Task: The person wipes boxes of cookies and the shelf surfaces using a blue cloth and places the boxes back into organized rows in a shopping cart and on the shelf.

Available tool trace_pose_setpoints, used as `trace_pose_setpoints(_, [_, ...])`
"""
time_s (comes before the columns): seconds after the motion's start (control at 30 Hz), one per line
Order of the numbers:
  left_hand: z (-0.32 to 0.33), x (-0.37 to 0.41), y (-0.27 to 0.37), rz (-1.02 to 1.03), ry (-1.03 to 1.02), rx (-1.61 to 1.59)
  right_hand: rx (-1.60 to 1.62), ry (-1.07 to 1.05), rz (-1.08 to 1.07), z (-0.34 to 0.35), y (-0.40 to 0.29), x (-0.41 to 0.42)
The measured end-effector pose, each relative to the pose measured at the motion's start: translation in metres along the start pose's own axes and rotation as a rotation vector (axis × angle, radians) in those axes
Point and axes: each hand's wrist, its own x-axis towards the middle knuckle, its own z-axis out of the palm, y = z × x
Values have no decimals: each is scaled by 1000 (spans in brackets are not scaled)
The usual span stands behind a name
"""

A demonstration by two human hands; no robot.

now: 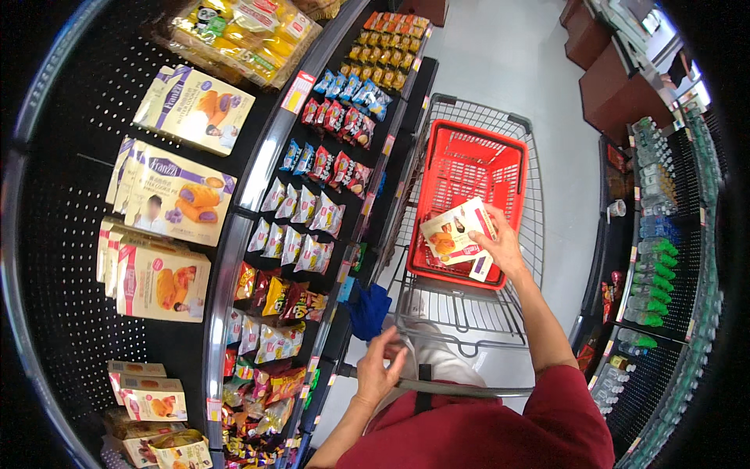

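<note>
My right hand grips a cream-coloured cookie pie box by its edge, thumb on its front, over the lower part of a red plastic shopping basket. Another box with a purple band shows partly beneath it. The basket sits in a wire shopping cart. My left hand hangs beside the cart's handle, fingers apart and slightly curled, holding nothing. Close above it is a dark blue cloth or bag.
On the left, black shelves carry upright boxes of cookie pies and rows of packaged snacks. Shelves of bottled drinks stand on the right. Brown boxlike blocks stand at the upper right, along the pale floor.
</note>
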Motion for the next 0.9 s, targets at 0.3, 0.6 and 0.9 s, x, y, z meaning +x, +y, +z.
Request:
trace_pose_setpoints(0.3, [-88,50,88,257,92,-83,310,-369,-149,0,-154,-90])
trace_pose_setpoints(0.6, [-144,-51,35,73,347,-524,506,-579,-272,132,-220,-148])
trace_pose_setpoints(0.9, [-186,-172,-11,18,890,-610,288,-877,-252,281,-211,-245])
